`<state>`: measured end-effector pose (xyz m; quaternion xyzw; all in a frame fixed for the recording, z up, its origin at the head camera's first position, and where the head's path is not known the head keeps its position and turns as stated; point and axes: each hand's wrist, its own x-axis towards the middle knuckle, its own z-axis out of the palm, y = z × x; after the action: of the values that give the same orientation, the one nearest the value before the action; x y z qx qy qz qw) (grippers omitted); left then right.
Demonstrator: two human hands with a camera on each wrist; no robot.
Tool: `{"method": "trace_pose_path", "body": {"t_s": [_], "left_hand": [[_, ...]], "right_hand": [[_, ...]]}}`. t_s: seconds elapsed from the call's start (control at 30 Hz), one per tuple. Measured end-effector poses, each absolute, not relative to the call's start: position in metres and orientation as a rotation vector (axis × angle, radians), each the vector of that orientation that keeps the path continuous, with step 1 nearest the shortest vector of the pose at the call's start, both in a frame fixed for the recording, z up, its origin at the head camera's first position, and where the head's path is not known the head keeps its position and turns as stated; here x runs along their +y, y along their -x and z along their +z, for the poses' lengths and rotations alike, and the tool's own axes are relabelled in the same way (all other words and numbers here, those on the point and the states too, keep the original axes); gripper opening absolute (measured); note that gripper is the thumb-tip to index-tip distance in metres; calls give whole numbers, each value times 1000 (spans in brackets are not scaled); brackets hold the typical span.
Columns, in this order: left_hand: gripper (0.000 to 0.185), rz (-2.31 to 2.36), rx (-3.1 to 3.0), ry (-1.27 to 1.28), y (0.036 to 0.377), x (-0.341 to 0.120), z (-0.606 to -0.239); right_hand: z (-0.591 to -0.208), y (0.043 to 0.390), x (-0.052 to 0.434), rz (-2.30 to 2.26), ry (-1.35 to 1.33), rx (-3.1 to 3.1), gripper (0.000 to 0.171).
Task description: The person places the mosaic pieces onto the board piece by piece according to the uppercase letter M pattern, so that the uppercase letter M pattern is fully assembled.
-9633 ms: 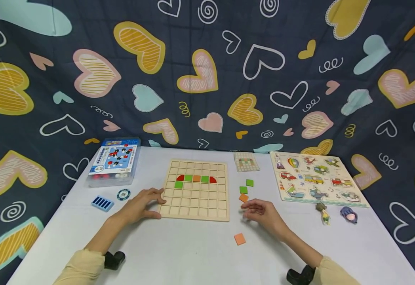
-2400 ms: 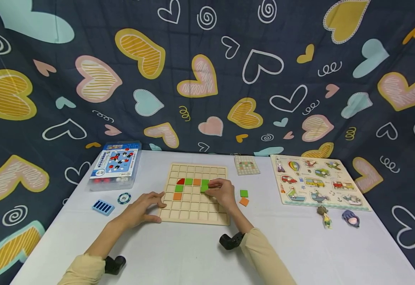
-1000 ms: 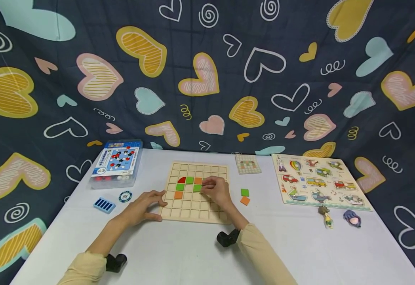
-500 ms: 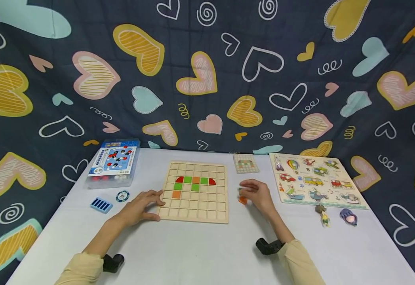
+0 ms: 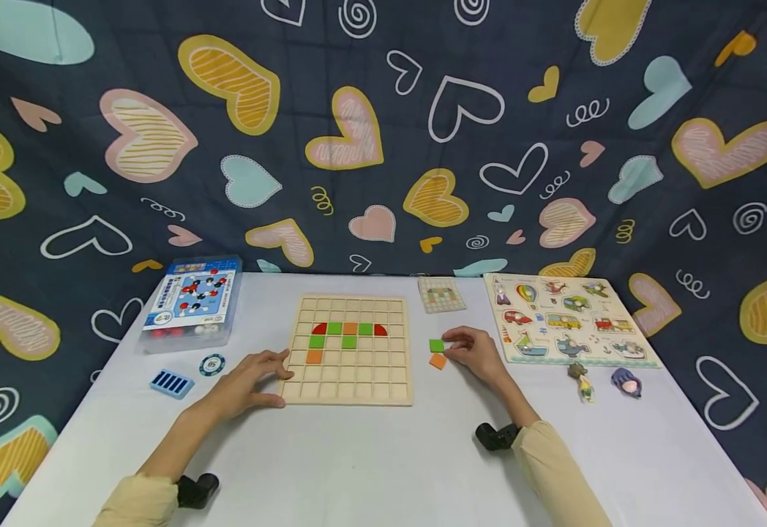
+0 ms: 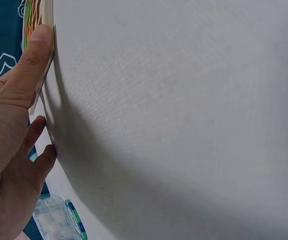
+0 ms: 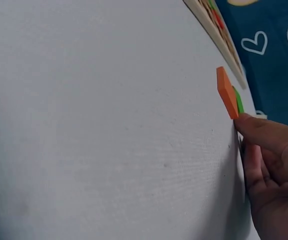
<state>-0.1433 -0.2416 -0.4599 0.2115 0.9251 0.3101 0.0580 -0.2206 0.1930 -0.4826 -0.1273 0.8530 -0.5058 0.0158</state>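
Observation:
In the head view my left hand (image 5: pixel 245 383) rests at the left edge of a wooden grid board (image 5: pixel 378 378), thumb near its lower corner. The thumb lies along the board's edge in the left wrist view. Red quarter-round, green and orange pieces sit in the board's cells, with an orange tile (image 5: pixel 314 356) lowest on the left and a green tile (image 5: pixel 349 342) below the top row. To the board's right, my right hand (image 5: pixel 479 356) has thumb and fingertips pinched at the right edge of a loose green tile (image 5: pixel 436 345). A loose orange tile (image 7: pixel 226 94) lies just nearer me.
A small pattern card (image 5: pixel 441 295) lies behind the loose tiles. A picture puzzle board (image 5: pixel 594 351) is at the back right, with two small figures (image 5: pixel 581 382) before it. On the left are a clear box (image 5: pixel 189 307), a blue slotted piece (image 5: pixel 172 383) and a round chip (image 5: pixel 212 364).
Orange and green tiles have joined the pieces in the board's lower rows. My right hand has left the board for the loose green tile. The left hand keeps its place.

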Motion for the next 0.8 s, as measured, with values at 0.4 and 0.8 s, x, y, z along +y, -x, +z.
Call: {"method": "trace_pose_path", "body": {"t_s": [0.4,0.8], "left_hand": [[34,911,2805,-632,145,-245,-462],[35,898,2818,-651,145,-245,-462]], "right_hand": [[-480,225,190,-1474,477,2670,27],[-476,218,183,-1688,198,2638,26]]}}
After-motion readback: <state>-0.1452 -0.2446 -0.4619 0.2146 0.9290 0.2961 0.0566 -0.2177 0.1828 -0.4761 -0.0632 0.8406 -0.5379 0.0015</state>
